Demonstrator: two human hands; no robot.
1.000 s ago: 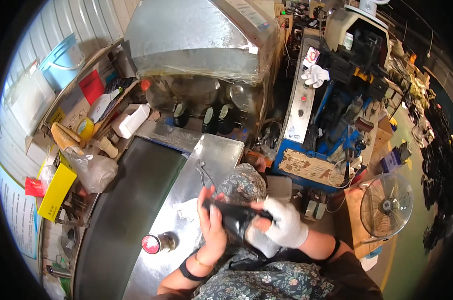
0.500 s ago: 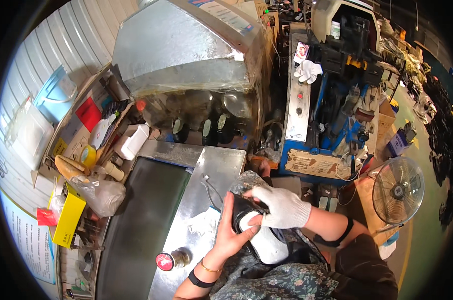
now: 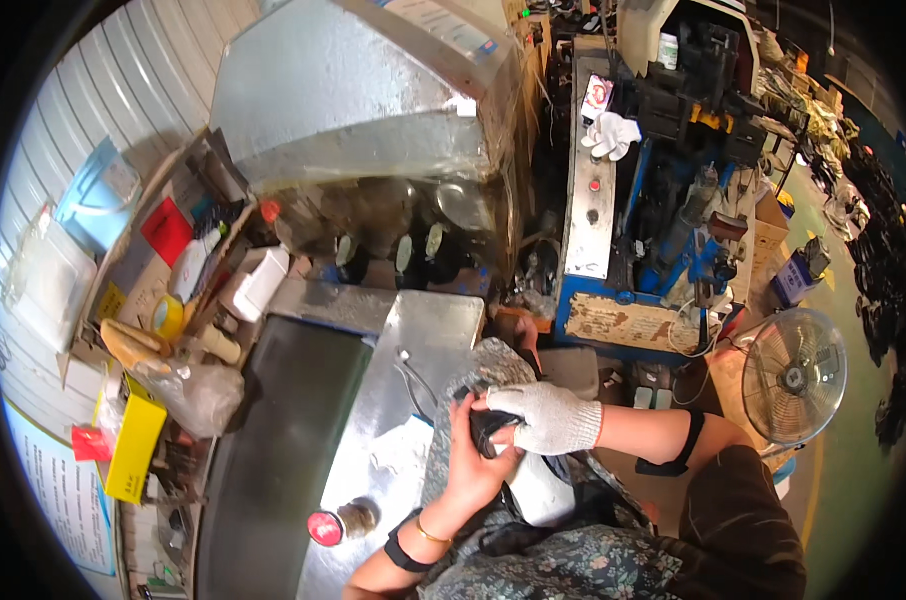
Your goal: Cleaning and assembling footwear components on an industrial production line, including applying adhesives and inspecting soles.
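Observation:
Held against my lap is a black shoe upper (image 3: 490, 420), with a white shoe-last-like form (image 3: 541, 496) showing at its lower end. My bare left hand (image 3: 473, 465) grips the upper from the left side, thumb across it. Over its far edge, my right hand (image 3: 553, 420) wears a white knitted glove that leaves the thumb tip bare; its fingers pinch the black material. The two hands nearly meet, hiding much of the upper. A floral apron (image 3: 573, 560) lies beneath.
To the left are a steel tabletop (image 3: 428, 325), a red-lidded jar (image 3: 341, 523), a white cloth (image 3: 403, 448) and a dark conveyor belt (image 3: 283, 450). Black shoes (image 3: 410, 258) stand under a metal hood (image 3: 358, 95). A fan (image 3: 793, 378) and a blue machine (image 3: 663, 270) are right.
Both hands have drawn closer together over the black upper, covering more of it and of the white form. The right hand has shifted slightly left. The whole view has moved a little.

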